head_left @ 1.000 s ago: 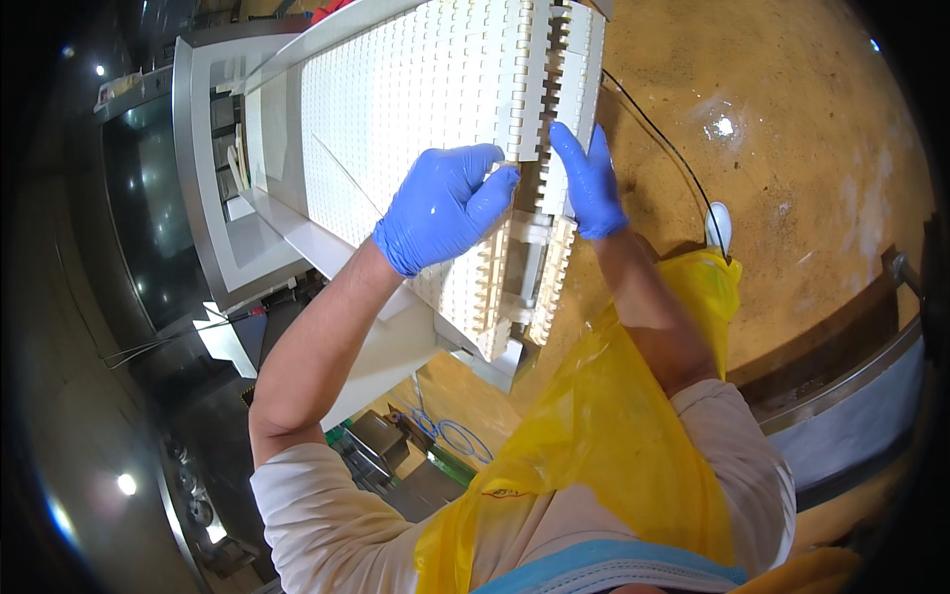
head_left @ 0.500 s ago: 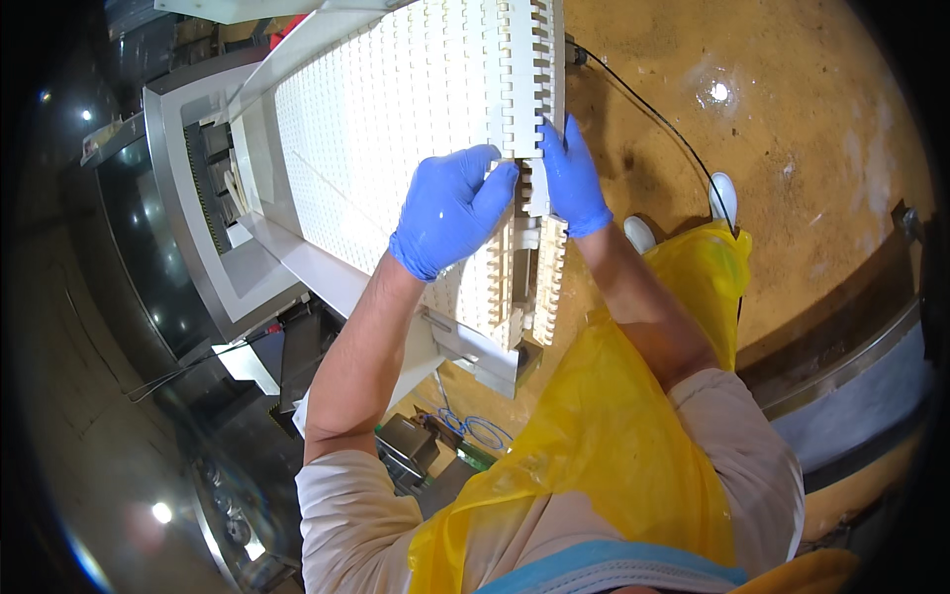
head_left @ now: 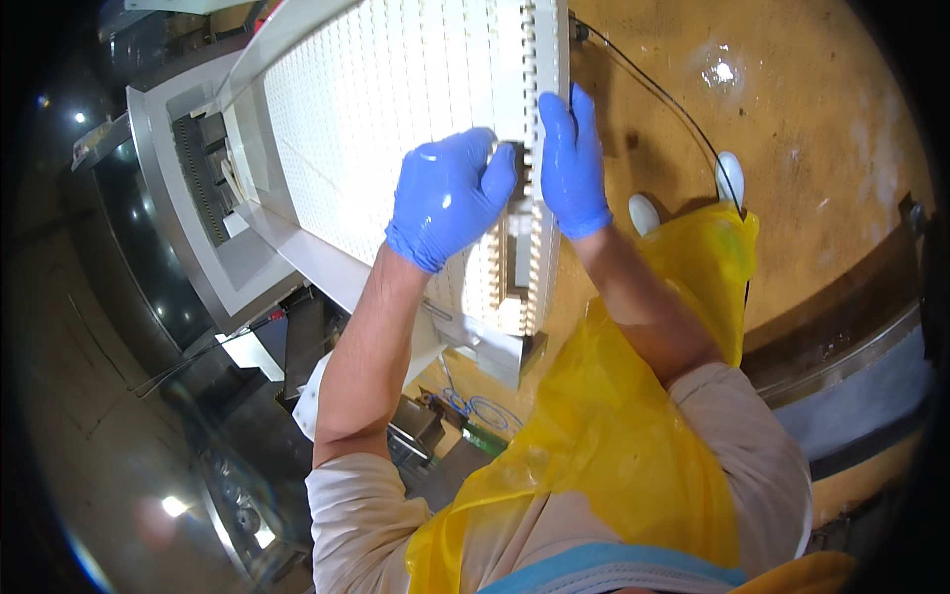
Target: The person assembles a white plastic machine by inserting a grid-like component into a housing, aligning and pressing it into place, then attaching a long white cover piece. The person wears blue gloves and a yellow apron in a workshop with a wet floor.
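A white modular conveyor belt [head_left: 381, 129] with rows of interlocking links runs away from me under both hands. Near its right end a dark slot [head_left: 517, 252] lies between two toothed belt edges. My left hand [head_left: 442, 203], in a blue glove, is closed on the left toothed edge, thumb and index finger at the slot's upper part. On the outer side, my blue-gloved right hand [head_left: 575, 166] lies along the narrow right strip [head_left: 542, 218] of the belt. Its fingers are stretched out and point away from me; some of them are hidden.
A metal side rail [head_left: 297, 247] borders the belt, next to a steel-framed machine opening [head_left: 158, 188]. A black cable [head_left: 658, 104] crosses the wet tan floor [head_left: 792, 119] at the right. Blue tubing [head_left: 490, 411] lies below the belt's near end.
My right hand has slid a little farther away along the outer strip. The left has shifted slightly the same way. The right toothed edge, stepped before, now runs straighter beside the slot.
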Motion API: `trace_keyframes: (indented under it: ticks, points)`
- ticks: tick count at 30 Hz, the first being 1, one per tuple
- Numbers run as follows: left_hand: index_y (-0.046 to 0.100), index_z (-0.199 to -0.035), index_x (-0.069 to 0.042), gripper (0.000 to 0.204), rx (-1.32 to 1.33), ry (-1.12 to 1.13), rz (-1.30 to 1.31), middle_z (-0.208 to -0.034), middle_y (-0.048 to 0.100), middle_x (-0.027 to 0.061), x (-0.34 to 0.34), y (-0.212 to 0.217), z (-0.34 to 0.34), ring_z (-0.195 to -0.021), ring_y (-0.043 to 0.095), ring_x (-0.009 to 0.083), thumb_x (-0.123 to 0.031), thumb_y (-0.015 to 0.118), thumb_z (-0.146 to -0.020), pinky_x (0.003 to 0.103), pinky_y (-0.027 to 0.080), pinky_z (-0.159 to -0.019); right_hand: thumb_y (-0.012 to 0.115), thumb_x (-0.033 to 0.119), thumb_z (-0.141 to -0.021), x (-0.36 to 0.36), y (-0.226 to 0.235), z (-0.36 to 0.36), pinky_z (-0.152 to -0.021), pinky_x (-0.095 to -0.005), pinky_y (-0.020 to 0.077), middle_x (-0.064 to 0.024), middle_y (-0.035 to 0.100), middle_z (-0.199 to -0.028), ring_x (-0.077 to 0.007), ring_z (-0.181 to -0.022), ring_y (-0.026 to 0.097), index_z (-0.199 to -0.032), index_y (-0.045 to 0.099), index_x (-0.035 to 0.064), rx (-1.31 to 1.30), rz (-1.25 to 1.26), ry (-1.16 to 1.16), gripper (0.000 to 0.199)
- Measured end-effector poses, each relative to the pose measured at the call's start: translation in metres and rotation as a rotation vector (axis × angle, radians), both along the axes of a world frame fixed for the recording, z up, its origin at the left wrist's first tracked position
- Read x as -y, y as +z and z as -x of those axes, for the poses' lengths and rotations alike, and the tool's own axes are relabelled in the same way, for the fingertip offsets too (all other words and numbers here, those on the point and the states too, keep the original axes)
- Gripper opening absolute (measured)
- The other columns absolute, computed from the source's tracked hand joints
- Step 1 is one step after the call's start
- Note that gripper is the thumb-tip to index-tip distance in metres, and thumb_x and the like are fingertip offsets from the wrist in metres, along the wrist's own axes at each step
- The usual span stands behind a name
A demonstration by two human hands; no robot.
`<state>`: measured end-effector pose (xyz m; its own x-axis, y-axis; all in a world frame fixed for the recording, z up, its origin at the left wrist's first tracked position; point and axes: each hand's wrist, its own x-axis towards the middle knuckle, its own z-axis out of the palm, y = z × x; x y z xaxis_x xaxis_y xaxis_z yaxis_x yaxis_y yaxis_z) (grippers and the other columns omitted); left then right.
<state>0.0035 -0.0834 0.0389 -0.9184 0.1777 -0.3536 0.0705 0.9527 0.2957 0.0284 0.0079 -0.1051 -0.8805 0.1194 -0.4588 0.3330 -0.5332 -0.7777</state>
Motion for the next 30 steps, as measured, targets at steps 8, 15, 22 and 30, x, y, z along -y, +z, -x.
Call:
trace_keyframes:
  ticks: [8,15,22,30]
  points:
    - [0.069,-0.076,-0.002,0.036,-0.055,-0.040,0.049,-0.064,0.065,0.0199,-0.006,-0.001,0.001,-0.057,0.066,0.0362,-0.029,0.063,-0.099,0.043,0.055,-0.059,0.057,0.026,-0.108,-0.008,0.005,-0.005,-0.096,-0.0333,0.0531,-0.0093,0.062,-0.139,-0.0163,-0.114,0.062,-0.161,0.035,0.0053,-0.112,0.538,0.017,0.061]
    - [0.073,-0.085,-0.001,0.029,-0.136,-0.136,0.037,-0.059,0.061,0.0150,0.003,-0.008,0.000,-0.048,0.058,0.0229,-0.025,0.067,-0.101,0.036,0.049,-0.053,0.053,0.013,-0.109,-0.006,0.007,-0.047,-0.126,-0.0351,0.0283,-0.0159,0.022,-0.173,-0.0225,-0.154,0.031,-0.169,0.001,-0.0003,-0.345,0.300,0.074,0.081]
    - [0.074,-0.086,-0.001,0.030,-0.118,-0.116,0.079,-0.059,0.063,0.0150,-0.011,-0.002,-0.002,-0.050,0.062,0.0232,-0.026,0.066,-0.101,0.036,0.051,-0.054,0.055,0.013,-0.107,0.005,-0.009,-0.068,-0.127,-0.0392,0.0258,-0.0214,0.014,-0.175,-0.0276,-0.159,0.024,-0.169,0.002,0.0007,-0.433,0.080,0.099,0.083]
    - [0.077,-0.087,-0.004,0.033,-0.193,-0.138,0.168,-0.064,0.068,0.0162,-0.021,-0.010,-0.005,-0.055,0.069,0.0276,-0.032,0.066,-0.099,0.037,0.056,-0.058,0.054,0.018,-0.108,0.004,0.003,-0.065,-0.128,-0.0409,0.0232,-0.0252,0.016,-0.174,-0.0313,-0.160,0.022,-0.168,0.003,-0.0015,-0.349,0.105,0.067,0.081]
